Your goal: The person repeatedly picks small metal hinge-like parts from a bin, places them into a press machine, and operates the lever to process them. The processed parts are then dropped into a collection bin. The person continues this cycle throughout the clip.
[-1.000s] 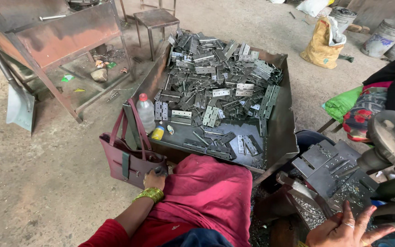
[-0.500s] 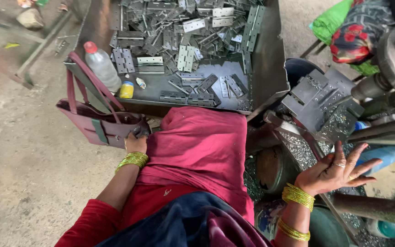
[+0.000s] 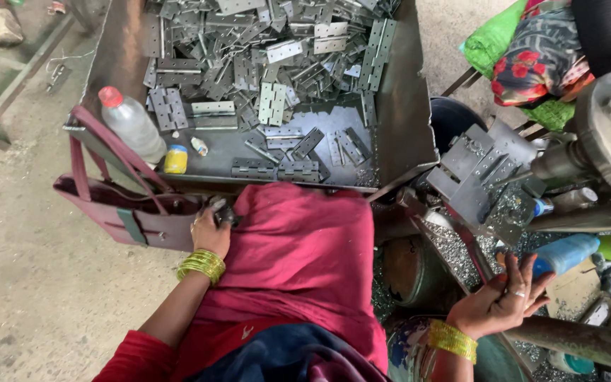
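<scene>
Left hand (image 3: 210,232): we see it at the edge of the maroon handbag (image 3: 132,212), fingers curled tight round a small dark thing (image 3: 225,213); can't tell what it is. Yellow bangles on the wrist.
Right hand (image 3: 502,301): fingers spread apart, holding nothing, palm partly up, just beside a blue plastic bottle (image 3: 563,253) and right above a rusty bar (image 3: 581,338). Gold bangles on the wrist, ring on a finger.
Handbag: hangs at the front left corner of the metal tray (image 3: 401,134), straps up against the tray wall, touching the red cloth (image 3: 298,262) over our lap.
Tray: big, sheet steel, w/ grey metal hinges (image 3: 277,64) piled at the far end, a few flat ones near the front.
Also in tray: clear bottle w/ red cap (image 3: 132,124) leaning at the left corner, small yellow jar (image 3: 175,159) just beside it.
Right of tray: a stack of bent steel plates (image 3: 479,173) on a machine (image 3: 602,148), metal shavings underneath.
Top right: another person, only a floral garment (image 3: 539,60) and dark sleeve visible.
Floor (image 3: 30,283): bare concrete, dusty.
</scene>
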Motion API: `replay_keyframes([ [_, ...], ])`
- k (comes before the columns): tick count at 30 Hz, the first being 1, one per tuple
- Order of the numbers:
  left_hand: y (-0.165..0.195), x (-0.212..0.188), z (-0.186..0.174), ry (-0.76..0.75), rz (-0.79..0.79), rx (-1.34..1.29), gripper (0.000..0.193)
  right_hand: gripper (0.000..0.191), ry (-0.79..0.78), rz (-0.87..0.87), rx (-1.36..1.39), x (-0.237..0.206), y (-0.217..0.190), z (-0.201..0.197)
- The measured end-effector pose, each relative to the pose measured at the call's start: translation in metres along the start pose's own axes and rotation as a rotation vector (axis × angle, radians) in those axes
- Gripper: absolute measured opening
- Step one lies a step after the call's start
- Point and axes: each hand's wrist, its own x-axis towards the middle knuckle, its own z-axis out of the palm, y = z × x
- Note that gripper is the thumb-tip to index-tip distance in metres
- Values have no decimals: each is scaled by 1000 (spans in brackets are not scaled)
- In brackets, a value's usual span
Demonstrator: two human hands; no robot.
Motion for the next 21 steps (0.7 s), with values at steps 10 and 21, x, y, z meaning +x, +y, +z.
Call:
replay_keyframes([
  [10, 207, 101, 140, -328, 421, 154, 45, 29, 86, -71, 8, 0, 3, 4],
  [21, 276, 128, 271, -527, 386, 369, 59, 26, 17, -131, -16, 3, 5, -6],
])
